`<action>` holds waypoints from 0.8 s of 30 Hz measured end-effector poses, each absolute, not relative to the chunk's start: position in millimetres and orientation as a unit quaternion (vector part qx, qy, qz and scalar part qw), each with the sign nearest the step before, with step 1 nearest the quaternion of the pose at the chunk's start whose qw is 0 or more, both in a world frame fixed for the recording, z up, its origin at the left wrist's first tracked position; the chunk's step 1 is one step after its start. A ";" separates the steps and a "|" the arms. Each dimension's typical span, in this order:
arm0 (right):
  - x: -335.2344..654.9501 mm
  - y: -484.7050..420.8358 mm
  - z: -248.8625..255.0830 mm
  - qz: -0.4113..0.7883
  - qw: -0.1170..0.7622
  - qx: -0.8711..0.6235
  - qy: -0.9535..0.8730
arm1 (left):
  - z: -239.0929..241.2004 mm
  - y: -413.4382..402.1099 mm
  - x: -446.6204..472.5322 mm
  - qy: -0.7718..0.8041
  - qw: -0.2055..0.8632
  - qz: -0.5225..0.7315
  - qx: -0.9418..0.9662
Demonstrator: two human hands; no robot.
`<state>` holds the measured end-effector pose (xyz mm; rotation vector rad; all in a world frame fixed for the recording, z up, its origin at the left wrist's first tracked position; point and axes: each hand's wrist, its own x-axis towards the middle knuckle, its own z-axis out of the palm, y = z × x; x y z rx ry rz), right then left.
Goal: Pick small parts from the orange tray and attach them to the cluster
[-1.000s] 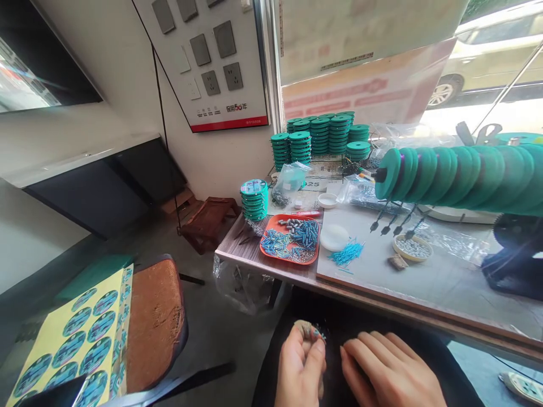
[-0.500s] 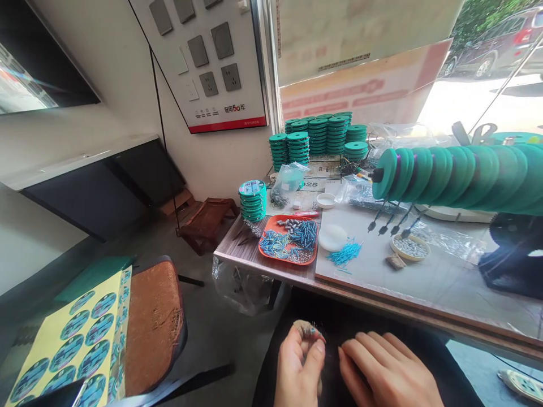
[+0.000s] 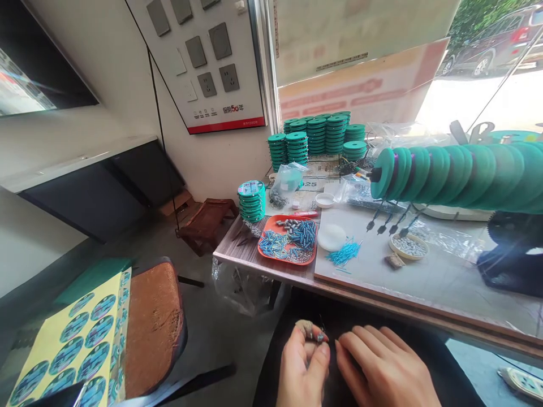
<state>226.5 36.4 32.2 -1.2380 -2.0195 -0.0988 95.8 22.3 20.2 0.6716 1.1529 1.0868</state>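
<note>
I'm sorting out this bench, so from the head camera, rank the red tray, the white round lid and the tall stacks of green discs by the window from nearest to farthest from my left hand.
From the left hand:
1. Red tray, at the table's near edge, above the hand.
2. White round lid, just right of the tray, slightly farther back.
3. Tall stacks of green discs, at the table's far end by the window.

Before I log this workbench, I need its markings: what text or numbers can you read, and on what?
"保用50年": on the white wall board of switches and sockets.
"25": on the printed sheet beneath the plastic bags; the start is hidden.
Red strip under the board, round sticker sheet, window banner: too blurred.
</note>
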 end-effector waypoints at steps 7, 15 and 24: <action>229.6 34.6 30.0 -0.041 0.366 -0.494 -0.788 | 22.1 21.9 93.6 0.511 0.651 0.488 0.277; 229.2 34.2 30.8 -0.047 0.371 -0.488 -0.788 | 21.7 23.3 95.5 0.518 0.636 0.505 0.269; 230.6 35.1 28.9 -0.060 0.376 -0.464 -0.800 | 23.0 26.0 97.7 0.532 0.591 0.530 0.294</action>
